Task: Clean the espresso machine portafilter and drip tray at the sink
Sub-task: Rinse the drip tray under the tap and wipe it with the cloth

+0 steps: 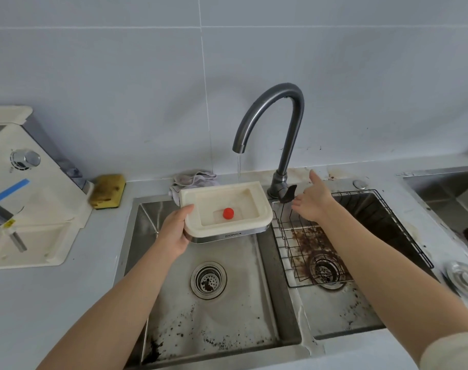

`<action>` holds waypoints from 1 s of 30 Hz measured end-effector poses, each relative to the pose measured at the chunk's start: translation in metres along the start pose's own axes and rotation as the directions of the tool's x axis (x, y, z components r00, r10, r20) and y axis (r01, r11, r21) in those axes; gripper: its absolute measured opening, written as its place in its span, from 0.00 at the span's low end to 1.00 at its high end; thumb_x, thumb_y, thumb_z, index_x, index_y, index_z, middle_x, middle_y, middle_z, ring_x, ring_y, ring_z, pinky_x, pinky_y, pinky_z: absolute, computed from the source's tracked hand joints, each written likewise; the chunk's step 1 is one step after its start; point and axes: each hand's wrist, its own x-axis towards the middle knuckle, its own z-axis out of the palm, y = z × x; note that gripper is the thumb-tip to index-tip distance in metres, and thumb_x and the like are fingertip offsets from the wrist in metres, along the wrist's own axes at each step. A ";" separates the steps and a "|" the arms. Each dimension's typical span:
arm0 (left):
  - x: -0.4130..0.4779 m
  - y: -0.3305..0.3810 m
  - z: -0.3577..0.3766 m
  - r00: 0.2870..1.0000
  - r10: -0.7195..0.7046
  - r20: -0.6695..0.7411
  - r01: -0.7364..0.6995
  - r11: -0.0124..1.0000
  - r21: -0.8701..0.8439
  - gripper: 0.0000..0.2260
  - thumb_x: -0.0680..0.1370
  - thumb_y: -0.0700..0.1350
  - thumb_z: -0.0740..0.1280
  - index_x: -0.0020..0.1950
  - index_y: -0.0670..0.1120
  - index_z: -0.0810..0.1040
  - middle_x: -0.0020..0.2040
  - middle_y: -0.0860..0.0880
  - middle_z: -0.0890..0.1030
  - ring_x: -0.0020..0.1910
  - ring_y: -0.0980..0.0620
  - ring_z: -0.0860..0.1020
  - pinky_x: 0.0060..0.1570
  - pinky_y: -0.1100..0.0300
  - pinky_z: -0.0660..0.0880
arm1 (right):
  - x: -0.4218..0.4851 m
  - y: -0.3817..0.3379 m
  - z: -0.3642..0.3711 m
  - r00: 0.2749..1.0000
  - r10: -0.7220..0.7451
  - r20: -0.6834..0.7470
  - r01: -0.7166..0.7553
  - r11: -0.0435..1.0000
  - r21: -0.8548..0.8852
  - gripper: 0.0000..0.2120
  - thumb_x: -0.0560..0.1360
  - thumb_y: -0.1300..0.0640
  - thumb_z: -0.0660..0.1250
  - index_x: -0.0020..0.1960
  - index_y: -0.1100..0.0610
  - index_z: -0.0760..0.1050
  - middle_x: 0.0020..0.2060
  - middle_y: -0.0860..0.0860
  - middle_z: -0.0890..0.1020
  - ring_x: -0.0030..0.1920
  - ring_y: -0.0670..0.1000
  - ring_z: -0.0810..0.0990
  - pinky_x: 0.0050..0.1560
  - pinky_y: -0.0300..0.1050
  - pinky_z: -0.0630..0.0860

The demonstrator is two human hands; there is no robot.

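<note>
My left hand (176, 231) grips the left end of the cream drip tray (262, 209), thumb on its rim, holding it level over the left sink basin (227, 311). A red float (228, 213) sits in the tray's well. A thin stream of water (238, 166) falls from the grey tap spout (270, 113) onto the tray's back edge. My right hand (311, 200) is beside the tap's dark lever (288, 194), fingers spread and straight; whether it touches the lever I cannot tell. The portafilter is not in sight.
The espresso machine (27, 193) stands on the counter at left, a yellow sponge (107, 190) and a grey cloth (192, 178) behind the sink. A wire rack (360, 236) lies in the coffee-stained right basin. Coffee grounds speckle the left basin near its drain (208, 280). A metal drain cover (464, 279) lies at far right.
</note>
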 end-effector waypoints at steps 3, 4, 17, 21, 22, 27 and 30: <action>-0.001 0.002 0.002 1.000 0.002 -0.003 -0.002 1.000 -0.016 0.03 0.78 0.40 0.62 0.47 0.45 0.74 0.44 0.48 0.79 0.42 0.51 0.77 0.45 0.58 0.74 | 0.006 -0.002 0.007 1.000 0.011 0.029 -0.013 0.999 0.039 0.39 0.79 0.38 0.45 0.74 0.66 0.37 0.76 0.60 0.47 0.76 0.56 0.51 0.74 0.47 0.51; -0.001 0.003 0.003 1.000 0.002 -0.004 -0.002 1.000 -0.020 0.03 0.78 0.40 0.62 0.47 0.45 0.74 0.44 0.48 0.79 0.42 0.51 0.77 0.45 0.58 0.74 | 0.009 -0.004 0.008 1.000 0.006 0.024 -0.007 0.998 0.055 0.39 0.79 0.38 0.45 0.74 0.66 0.38 0.76 0.60 0.48 0.76 0.55 0.51 0.74 0.46 0.52; 0.003 0.005 0.003 1.000 0.008 0.023 -0.008 1.000 -0.016 0.04 0.78 0.39 0.61 0.48 0.46 0.74 0.45 0.48 0.80 0.43 0.52 0.78 0.40 0.60 0.78 | 0.035 -0.006 0.018 0.999 -0.045 0.018 0.043 0.996 0.080 0.33 0.80 0.42 0.49 0.76 0.61 0.45 0.76 0.56 0.52 0.75 0.53 0.56 0.74 0.46 0.51; 0.002 0.005 0.002 0.999 0.006 0.032 -0.006 1.000 -0.009 0.04 0.78 0.40 0.61 0.49 0.46 0.75 0.46 0.48 0.80 0.43 0.52 0.78 0.45 0.58 0.76 | 0.033 0.009 0.011 0.988 -0.145 0.047 0.151 0.970 -0.188 0.34 0.79 0.43 0.53 0.76 0.61 0.46 0.76 0.58 0.52 0.76 0.56 0.51 0.75 0.51 0.50; 0.002 0.005 0.001 1.000 0.006 0.030 -0.005 1.000 -0.014 0.04 0.78 0.40 0.61 0.49 0.46 0.75 0.46 0.48 0.80 0.44 0.51 0.78 0.48 0.57 0.75 | 0.030 0.014 0.010 0.980 -0.189 0.055 0.196 0.929 -0.315 0.34 0.78 0.44 0.55 0.76 0.60 0.47 0.76 0.58 0.54 0.76 0.57 0.53 0.74 0.52 0.51; -0.001 0.007 -0.005 0.999 0.004 0.032 -0.004 1.000 -0.005 0.05 0.78 0.41 0.61 0.52 0.45 0.75 0.48 0.46 0.80 0.45 0.50 0.78 0.52 0.54 0.73 | 0.014 0.047 0.008 0.915 -0.161 0.369 0.363 0.727 -0.582 0.50 0.69 0.40 0.69 0.77 0.53 0.41 0.75 0.52 0.56 0.75 0.53 0.56 0.73 0.54 0.52; -0.004 0.010 -0.009 1.000 0.012 0.023 -0.012 1.000 -0.003 0.05 0.78 0.42 0.62 0.51 0.45 0.76 0.48 0.46 0.80 0.46 0.50 0.78 0.53 0.54 0.74 | 0.006 0.058 0.008 0.868 -0.100 0.487 0.412 0.694 -0.590 0.50 0.67 0.50 0.73 0.76 0.54 0.43 0.73 0.48 0.61 0.72 0.53 0.62 0.67 0.42 0.66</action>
